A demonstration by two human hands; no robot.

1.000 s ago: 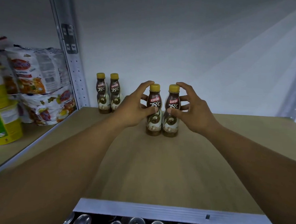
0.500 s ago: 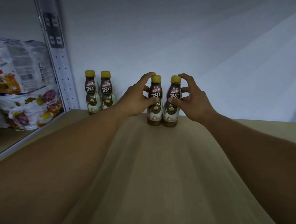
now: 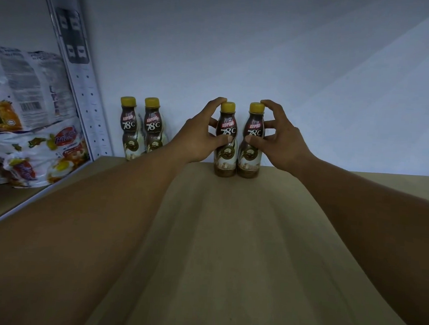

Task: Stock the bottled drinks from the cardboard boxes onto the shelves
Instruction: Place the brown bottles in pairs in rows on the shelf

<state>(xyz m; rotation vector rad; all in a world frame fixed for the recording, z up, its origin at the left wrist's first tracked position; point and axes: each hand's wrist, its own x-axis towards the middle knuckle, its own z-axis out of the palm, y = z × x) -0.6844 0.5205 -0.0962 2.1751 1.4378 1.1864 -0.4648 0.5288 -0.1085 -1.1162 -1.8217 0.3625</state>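
Observation:
Two brown coffee bottles with yellow caps stand side by side at the back of the wooden shelf point(image 3: 228, 239), close to the wall. My left hand point(image 3: 197, 138) grips the left bottle point(image 3: 225, 160), thumb on its front and fingers curled round its neck. My right hand point(image 3: 281, 141) grips the right bottle point(image 3: 250, 162) the same way. Another pair of the same bottles point(image 3: 141, 129) stands upright further left by the wall, apart from my hands.
A perforated metal upright point(image 3: 84, 89) divides this shelf bay from the one on the left, where several snack bags point(image 3: 25, 123) are stacked. The white back wall point(image 3: 292, 53) runs behind the bottles. Bare shelf board extends to the right.
Both hands have pushed the two bottles from the middle of the shelf back toward the wall. The view has moved in closer; the shelf's front edge and the cans below are out of sight.

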